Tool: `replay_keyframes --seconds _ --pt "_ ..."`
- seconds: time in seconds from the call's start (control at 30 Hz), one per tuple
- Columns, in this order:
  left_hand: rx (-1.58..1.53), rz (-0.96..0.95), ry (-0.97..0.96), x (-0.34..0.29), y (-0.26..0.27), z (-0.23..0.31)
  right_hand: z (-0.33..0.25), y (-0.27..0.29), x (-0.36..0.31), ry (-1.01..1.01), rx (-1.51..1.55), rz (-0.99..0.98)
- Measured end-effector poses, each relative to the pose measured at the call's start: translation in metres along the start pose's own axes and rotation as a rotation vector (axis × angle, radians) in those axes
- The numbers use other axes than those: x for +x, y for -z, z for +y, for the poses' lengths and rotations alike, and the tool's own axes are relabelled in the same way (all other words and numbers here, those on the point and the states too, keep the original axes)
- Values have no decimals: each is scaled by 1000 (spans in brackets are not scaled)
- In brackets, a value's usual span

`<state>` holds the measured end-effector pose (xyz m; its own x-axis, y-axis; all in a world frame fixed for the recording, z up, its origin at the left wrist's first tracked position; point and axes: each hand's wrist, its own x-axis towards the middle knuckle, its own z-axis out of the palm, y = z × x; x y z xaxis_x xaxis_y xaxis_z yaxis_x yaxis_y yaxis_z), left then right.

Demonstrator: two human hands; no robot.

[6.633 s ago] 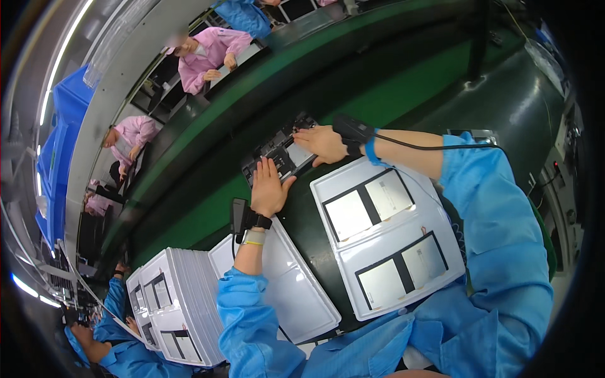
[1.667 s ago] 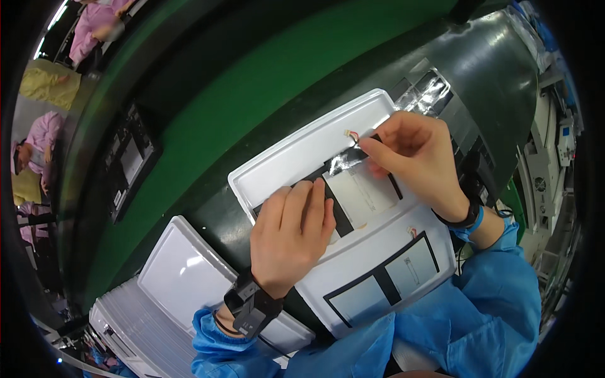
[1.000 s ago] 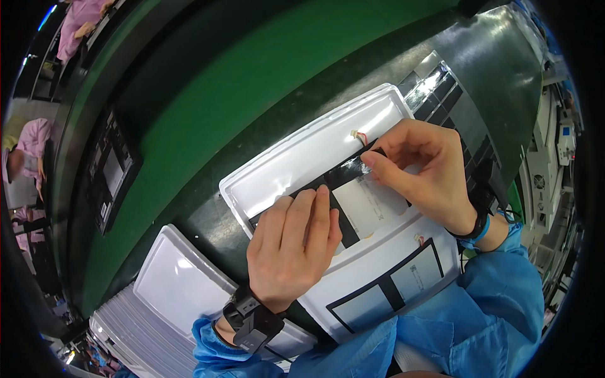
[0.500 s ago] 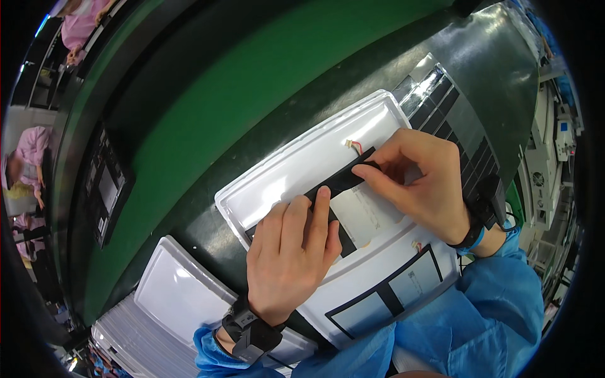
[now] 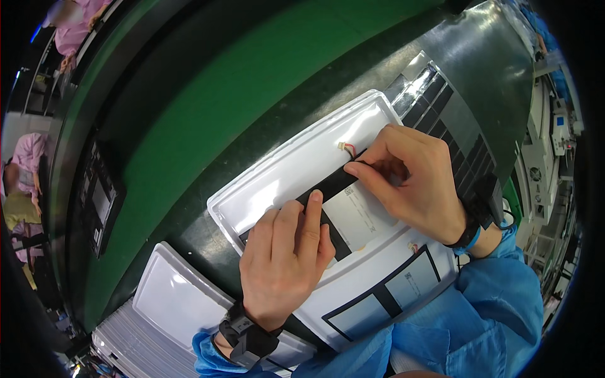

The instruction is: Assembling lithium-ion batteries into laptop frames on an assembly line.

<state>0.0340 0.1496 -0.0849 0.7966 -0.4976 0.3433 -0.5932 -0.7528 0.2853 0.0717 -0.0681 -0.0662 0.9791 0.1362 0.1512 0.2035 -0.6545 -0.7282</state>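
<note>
A flat battery pack (image 5: 354,217) with a pale labelled face lies in a white plastic tray (image 5: 274,173). Along its far edge runs a strip of black tape (image 5: 334,182). My left hand (image 5: 280,264) rests over the pack's left part, fingers stretched out, the index fingertip pressing on the tape. At the tape's right end my right hand (image 5: 416,179) has thumb and index finger pinched on it; the other fingers curl behind. Just beyond that pinch, red and black wires with a small white connector (image 5: 345,146) stick out. My hands hide parts of the pack.
A second tray (image 5: 365,271) nearer me holds a black-edged battery pack (image 5: 413,280). Sheets of black strips (image 5: 450,110) lie at the right. Stacked white trays (image 5: 183,283) stand at the lower left. Beyond the green surface (image 5: 252,75) sits a black device part (image 5: 104,201).
The tape's right part, tilted up before, now lies flatter along the pack's edge. My right hand has shifted slightly left and still pinches. My left hand keeps its place on the tape.
</note>
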Motion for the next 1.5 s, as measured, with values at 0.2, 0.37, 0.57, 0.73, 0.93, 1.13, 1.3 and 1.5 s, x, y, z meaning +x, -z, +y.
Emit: replay_keyframes --seconds 0.2,0.37,0.57,0.73,0.93,1.13,1.3,1.5 --pt "-3 15 0 3 -1 0 9 -6 0 22 53 40" --pt "-11 32 -3 2 0 0 -9 13 4 35 -229 38" --pt "-11 71 -27 3 0 5 -1 16 -18 501 -396 -199" --pt "-19 103 -56 0 2 5 7 54 -37 379 -647 -247" --pt "5 99 -49 0 2 10 69 128 -84 105 -683 142" --pt "30 75 -72 0 3 11 134 157 -115 -374 -473 179" --pt "59 0 -77 8 16 31 157 154 -133 -210 -354 173" --pt "-414 26 -200 34 23 120 104 143 -130 -220 541 252"
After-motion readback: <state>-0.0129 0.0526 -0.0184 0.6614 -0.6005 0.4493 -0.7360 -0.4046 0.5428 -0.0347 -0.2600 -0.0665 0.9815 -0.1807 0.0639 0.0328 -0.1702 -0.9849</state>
